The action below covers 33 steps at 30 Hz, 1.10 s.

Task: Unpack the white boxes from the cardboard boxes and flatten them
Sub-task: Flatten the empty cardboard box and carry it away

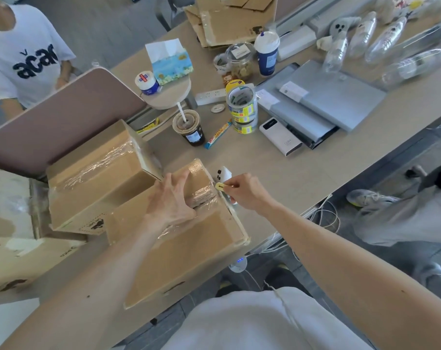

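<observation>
Cardboard boxes (pixel 179 238): brown, glossy clear tape. Tabletop (pixel 277 168): beige. Power bank (pixel 281 137) at one o'clock: white (black display). Cup (pixel 267 55): blue, white lid.

Both forearms are bare and reach forward from the lower edge of the view, converging ahead of the torso. The left hand (pixel 172 200) lies palm-down, fingers spread and extended, wrist roughly straight. The right hand (pixel 244 192) sits just to its right, slightly apart — fingers curled inward, thumb and forefinger pinched on a small yellow item (pixel 219 186). The right wrist is bent a little toward the left hand.
</observation>
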Each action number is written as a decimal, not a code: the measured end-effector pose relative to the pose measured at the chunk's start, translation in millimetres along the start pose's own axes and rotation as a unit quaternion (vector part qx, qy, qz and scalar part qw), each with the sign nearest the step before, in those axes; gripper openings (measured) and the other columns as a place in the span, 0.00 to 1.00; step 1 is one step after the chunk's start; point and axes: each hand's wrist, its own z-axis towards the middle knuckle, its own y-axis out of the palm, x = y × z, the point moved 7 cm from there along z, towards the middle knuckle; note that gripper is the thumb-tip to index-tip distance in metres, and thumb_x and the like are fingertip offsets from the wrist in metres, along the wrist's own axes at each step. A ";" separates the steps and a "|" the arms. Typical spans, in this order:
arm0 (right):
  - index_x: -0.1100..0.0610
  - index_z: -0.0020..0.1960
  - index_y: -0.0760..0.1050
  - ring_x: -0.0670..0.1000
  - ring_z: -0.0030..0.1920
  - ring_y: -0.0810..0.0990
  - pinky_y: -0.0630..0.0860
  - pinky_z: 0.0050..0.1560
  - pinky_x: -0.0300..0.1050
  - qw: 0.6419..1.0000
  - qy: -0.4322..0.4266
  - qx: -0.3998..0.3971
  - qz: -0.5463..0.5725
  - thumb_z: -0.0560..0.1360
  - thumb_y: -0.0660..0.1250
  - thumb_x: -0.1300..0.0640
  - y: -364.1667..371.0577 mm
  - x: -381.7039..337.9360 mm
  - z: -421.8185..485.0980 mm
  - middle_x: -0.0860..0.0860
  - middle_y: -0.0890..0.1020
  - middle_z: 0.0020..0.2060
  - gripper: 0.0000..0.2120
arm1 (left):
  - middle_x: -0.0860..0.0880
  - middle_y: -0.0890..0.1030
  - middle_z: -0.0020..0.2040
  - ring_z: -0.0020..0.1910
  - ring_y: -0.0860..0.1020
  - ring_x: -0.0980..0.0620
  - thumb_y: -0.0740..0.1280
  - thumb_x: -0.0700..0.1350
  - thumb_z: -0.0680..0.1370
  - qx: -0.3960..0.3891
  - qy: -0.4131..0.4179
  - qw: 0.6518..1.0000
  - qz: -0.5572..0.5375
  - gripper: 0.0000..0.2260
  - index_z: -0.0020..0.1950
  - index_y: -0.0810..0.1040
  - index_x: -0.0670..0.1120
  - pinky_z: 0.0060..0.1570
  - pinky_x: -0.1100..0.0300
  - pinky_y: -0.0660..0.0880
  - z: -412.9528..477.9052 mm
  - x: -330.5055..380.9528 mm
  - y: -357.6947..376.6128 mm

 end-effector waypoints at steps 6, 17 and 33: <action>0.65 0.36 0.78 0.42 0.20 0.64 0.64 0.25 0.36 1.000 0.007 -0.009 0.002 0.77 0.64 0.57 0.2 -2.6 5.3 0.49 0.77 0.25 0.15 | 0.48 0.64 0.66 0.62 0.66 0.41 0.68 0.56 0.64 0.009 -0.001 1.000 -0.009 0.44 0.77 0.52 0.60 0.59 0.44 0.74 1.4 -2.1 1.0; 0.60 0.35 0.81 0.41 0.17 0.66 0.62 0.20 0.32 0.996 0.023 -0.069 -0.043 0.73 0.63 0.63 -6.5 -6.2 -13.8 0.52 0.76 0.24 0.11 | 0.47 0.62 0.72 0.70 0.63 0.39 0.69 0.54 0.61 0.005 -0.013 1.000 -0.019 0.49 0.80 0.52 0.60 0.64 0.44 0.72 0.7 -2.4 0.7; 0.59 0.28 0.70 0.48 0.22 0.61 0.60 0.29 0.41 0.996 0.026 -0.049 -0.065 0.72 0.62 0.64 -7.2 4.4 -32.4 0.47 0.68 0.18 0.14 | 0.48 0.64 0.69 0.67 0.65 0.40 0.67 0.58 0.58 -0.005 0.009 1.000 -0.016 0.51 0.80 0.52 0.59 0.62 0.44 0.73 -6.9 1.6 1.5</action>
